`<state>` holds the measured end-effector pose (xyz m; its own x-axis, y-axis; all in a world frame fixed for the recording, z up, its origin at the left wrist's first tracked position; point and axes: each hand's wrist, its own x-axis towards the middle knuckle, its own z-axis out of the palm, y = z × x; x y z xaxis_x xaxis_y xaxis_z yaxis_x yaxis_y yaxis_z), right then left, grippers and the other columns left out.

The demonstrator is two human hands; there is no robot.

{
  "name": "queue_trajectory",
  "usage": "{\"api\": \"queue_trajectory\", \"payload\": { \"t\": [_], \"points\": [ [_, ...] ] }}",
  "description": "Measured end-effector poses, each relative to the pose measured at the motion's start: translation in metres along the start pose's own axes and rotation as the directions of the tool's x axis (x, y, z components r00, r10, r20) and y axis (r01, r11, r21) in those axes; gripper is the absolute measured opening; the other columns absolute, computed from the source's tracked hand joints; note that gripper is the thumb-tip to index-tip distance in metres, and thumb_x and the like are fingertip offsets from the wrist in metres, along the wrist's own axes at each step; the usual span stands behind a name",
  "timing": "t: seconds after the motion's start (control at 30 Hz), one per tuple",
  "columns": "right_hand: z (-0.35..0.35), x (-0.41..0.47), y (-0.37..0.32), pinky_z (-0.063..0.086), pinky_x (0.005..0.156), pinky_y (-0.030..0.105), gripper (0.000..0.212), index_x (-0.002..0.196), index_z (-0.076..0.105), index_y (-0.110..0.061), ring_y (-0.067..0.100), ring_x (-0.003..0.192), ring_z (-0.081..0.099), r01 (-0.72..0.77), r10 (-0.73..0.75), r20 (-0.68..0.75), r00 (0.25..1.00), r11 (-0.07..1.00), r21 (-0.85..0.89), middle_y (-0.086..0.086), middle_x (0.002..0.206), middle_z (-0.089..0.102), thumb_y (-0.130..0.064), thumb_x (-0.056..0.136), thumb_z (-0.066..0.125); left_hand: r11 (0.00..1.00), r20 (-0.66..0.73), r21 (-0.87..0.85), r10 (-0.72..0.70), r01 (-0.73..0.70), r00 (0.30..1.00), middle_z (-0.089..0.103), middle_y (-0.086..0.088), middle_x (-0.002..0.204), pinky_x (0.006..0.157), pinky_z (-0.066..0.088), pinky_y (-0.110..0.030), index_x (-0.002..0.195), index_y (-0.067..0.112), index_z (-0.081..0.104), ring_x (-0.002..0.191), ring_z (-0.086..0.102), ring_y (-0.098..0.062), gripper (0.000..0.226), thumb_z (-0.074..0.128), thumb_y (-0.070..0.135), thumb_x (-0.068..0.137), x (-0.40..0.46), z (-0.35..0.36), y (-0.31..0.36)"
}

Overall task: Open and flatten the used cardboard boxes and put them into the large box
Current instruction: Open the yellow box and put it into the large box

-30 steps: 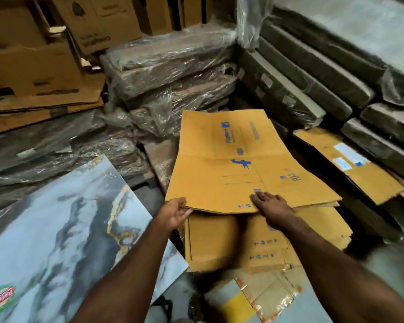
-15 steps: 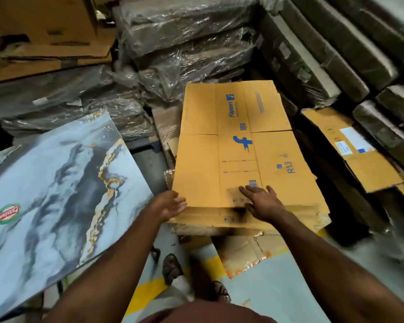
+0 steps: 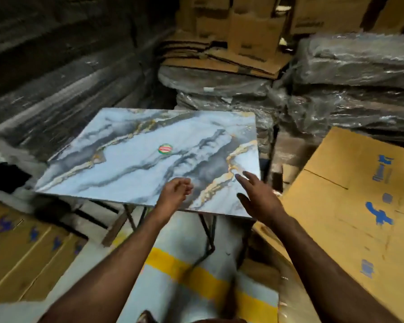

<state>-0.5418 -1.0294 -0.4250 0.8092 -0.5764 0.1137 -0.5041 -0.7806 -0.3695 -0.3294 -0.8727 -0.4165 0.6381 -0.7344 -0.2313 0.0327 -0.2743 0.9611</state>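
Note:
A flattened yellow-brown cardboard box (image 3: pixel 350 206) with blue print lies on a stack at the right. My right hand (image 3: pixel 257 197) hovers left of it over the near edge of a small marble-patterned table (image 3: pixel 135 159), fingers spread and holding nothing. My left hand (image 3: pixel 175 191) floats over the same table edge with fingers loosely curled and empty. More yellow-brown cardboard boxes (image 3: pixel 21 255) with blue marks lie at the lower left. I cannot tell which is the large box.
Plastic-wrapped bundles (image 3: pixel 350 94) are stacked behind the table and to the right. Brown cardboard sheets and boxes (image 3: pixel 233 40) pile up at the back. Dark wrapped stacks (image 3: pixel 56 73) fill the left. The floor below shows a yellow stripe (image 3: pixel 196 276).
Both hands have let go of the flattened cardboard box and swung left. The view has turned left, so the table is now in front and the cardboard sits at the right.

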Motion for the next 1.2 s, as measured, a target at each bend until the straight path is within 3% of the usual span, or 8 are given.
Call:
{"api": "queue_trajectory", "payload": {
  "t": [0.2, 0.43, 0.63, 0.73, 0.9, 1.0, 1.1, 1.2],
  "points": [
    [0.069, 0.096, -0.175, 0.053, 0.093, 0.053, 0.052, 0.135, 0.057, -0.002, 0.043, 0.119, 0.058, 0.336, -0.344, 0.038, 0.938, 0.932, 0.138, 0.025, 0.135, 0.056, -0.021, 0.086, 0.059, 0.989, -0.321, -0.118, 0.048, -0.090, 0.946, 0.070, 0.000, 0.083, 0.062, 0.047, -0.018, 0.098, 0.008, 0.063, 0.069, 0.063, -0.006, 0.019, 0.045, 0.001, 0.100, -0.038, -0.172, -0.014],
    [0.155, 0.157, -0.420, 0.048, 0.100, 0.049, 0.055, 0.141, 0.052, -0.011, 0.037, 0.128, 0.052, 0.613, -0.627, 0.032, 0.778, 0.769, 0.182, 0.018, 0.145, 0.049, -0.027, 0.089, 0.051, 0.984, -0.564, -0.001, 0.146, -0.178, 0.813, 0.069, -0.008, 0.098, 0.078, 0.052, -0.015, 0.107, 0.002, 0.063, 0.088, 0.066, -0.009, 0.027, 0.037, -0.006, 0.102, -0.090, -0.383, -0.033],
    [0.228, 0.186, -0.575, 0.049, 0.100, 0.046, 0.056, 0.139, 0.052, -0.009, 0.038, 0.123, 0.053, 0.716, -0.753, 0.158, 0.639, 0.657, 0.237, 0.018, 0.137, 0.054, -0.032, 0.089, 0.043, 0.998, -0.751, -0.044, -0.004, -0.044, 0.660, 0.070, -0.013, 0.105, 0.061, 0.044, -0.005, 0.111, 0.001, 0.063, 0.088, 0.065, -0.016, 0.024, 0.041, -0.001, 0.102, -0.140, -0.527, -0.072],
    [0.257, 0.198, -0.629, 0.046, 0.102, 0.047, 0.057, 0.136, 0.054, -0.008, 0.036, 0.124, 0.054, 0.737, -0.795, 0.226, 0.563, 0.607, 0.298, 0.018, 0.134, 0.056, -0.035, 0.088, 0.039, 0.995, -0.808, -0.104, -0.080, -0.008, 0.584, 0.068, -0.011, 0.103, 0.060, 0.045, -0.004, 0.115, -0.002, 0.062, 0.087, 0.064, -0.014, 0.023, 0.043, -0.001, 0.102, -0.151, -0.578, -0.094],
    [0.310, 0.232, -0.691, 0.044, 0.103, 0.036, 0.053, 0.139, 0.053, -0.012, 0.026, 0.125, 0.054, 0.638, -0.792, 0.345, 0.504, 0.610, 0.470, 0.009, 0.136, 0.057, -0.029, 0.090, 0.047, 0.971, -0.842, -0.237, -0.212, 0.012, 0.496, 0.069, -0.013, 0.107, 0.060, 0.047, -0.006, 0.111, 0.002, 0.064, 0.092, 0.063, -0.017, 0.019, 0.047, 0.002, 0.101, -0.145, -0.636, -0.133],
    [0.349, 0.263, -0.721, 0.046, 0.097, 0.031, 0.049, 0.140, 0.053, -0.009, 0.022, 0.118, 0.058, 0.514, -0.752, 0.404, 0.521, 0.655, 0.554, 0.010, 0.135, 0.057, -0.025, 0.094, 0.053, 0.960, -0.844, -0.277, -0.258, 0.030, 0.471, 0.069, -0.013, 0.106, 0.061, 0.048, -0.005, 0.116, -0.003, 0.063, 0.095, 0.064, -0.018, 0.021, 0.048, 0.004, 0.102, -0.131, -0.675, -0.152],
    [0.393, 0.296, -0.751, 0.046, 0.097, 0.027, 0.042, 0.140, 0.051, -0.006, 0.019, 0.119, 0.059, 0.265, -0.673, 0.476, 0.566, 0.695, 0.668, 0.009, 0.136, 0.057, -0.013, 0.099, 0.057, 0.948, -0.846, -0.315, -0.300, 0.040, 0.441, 0.066, -0.008, 0.099, 0.059, 0.046, -0.006, 0.109, 0.000, 0.061, 0.086, 0.063, -0.014, 0.014, 0.050, 0.003, 0.100, -0.114, -0.715, -0.169],
    [0.431, 0.329, -0.775, 0.046, 0.095, 0.031, 0.034, 0.133, 0.054, -0.003, 0.021, 0.113, 0.060, -0.047, -0.520, 0.601, 0.608, 0.731, 0.680, 0.008, 0.118, 0.064, -0.005, 0.099, 0.054, 0.926, -0.824, -0.370, -0.366, 0.079, 0.432, 0.058, -0.010, 0.091, 0.056, 0.046, -0.008, 0.099, -0.001, 0.055, 0.080, 0.057, -0.016, 0.010, 0.046, -0.007, 0.099, -0.098, -0.750, -0.180]
  ]
}}
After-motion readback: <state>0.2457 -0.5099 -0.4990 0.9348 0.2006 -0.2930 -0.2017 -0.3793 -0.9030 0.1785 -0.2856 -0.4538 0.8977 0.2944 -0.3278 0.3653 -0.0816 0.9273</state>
